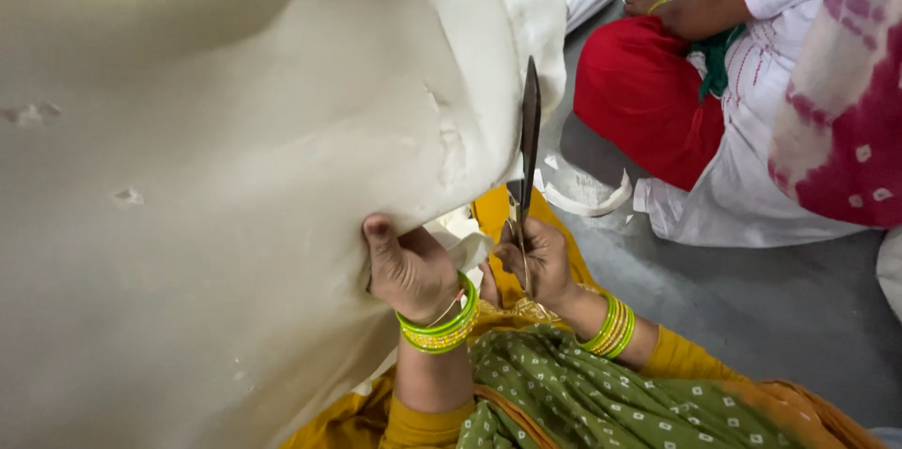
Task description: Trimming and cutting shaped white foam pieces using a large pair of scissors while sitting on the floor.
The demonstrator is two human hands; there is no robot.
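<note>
The left hand (409, 270) has its grip closed on the edge of a large cream cloth (225, 158), with the thumb pressing up against the fabric. Just beside it, the right hand (540, 261) holds the handles of dark scissors (528, 144) in a tight grip; the blades point upward along the cloth edge. A cut cream strip (587, 197) lies on the grey floor (752, 299).

Cream cloth (216, 177): thick, matt, smooth, faintly dimpled. Scissors (529, 144): dark, dull metal blades. Bangles (440, 327): glossy green and gold, hard-looking. Green shawl (601, 397): soft matt cotton, dotted. Floor (752, 299): grey, smooth, matt. Scrap (587, 193): same cream cloth.
</note>
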